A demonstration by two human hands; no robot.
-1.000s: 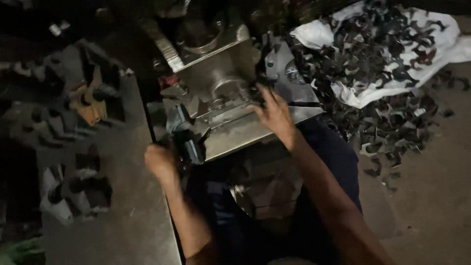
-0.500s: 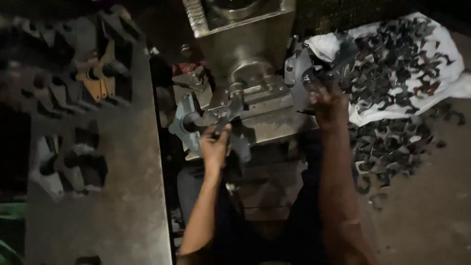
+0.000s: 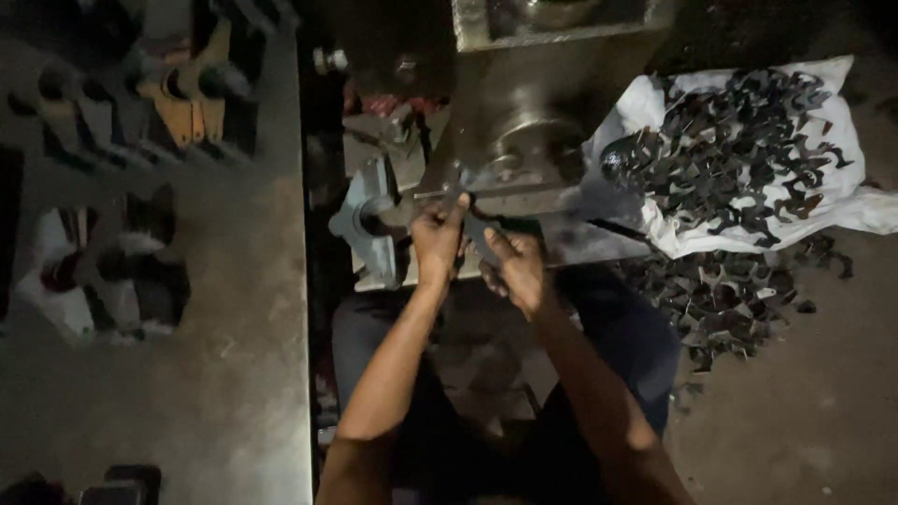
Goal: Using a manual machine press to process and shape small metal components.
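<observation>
Both hands meet over a small dark metal piece (image 3: 479, 232) at the front edge of the grey metal machine (image 3: 533, 140). The left hand (image 3: 438, 241) has its fingers curled and pinched on the piece's upper end, close against the machine's face; the right hand (image 3: 513, 271) has its fingers bent around the lower end, thumb raised along it. The exact shape of the piece is lost in shadow. Just left of the hands, a pale grey flanged casting (image 3: 367, 223) projects from the machine. To the right, a white sack (image 3: 645, 112) lies spread on the floor, heaped with dark stamped metal parts (image 3: 739, 150); more of them lie scattered (image 3: 730, 299) below it. To the left stands a grey table (image 3: 187, 374) bearing dark blocks (image 3: 131, 271).
</observation>
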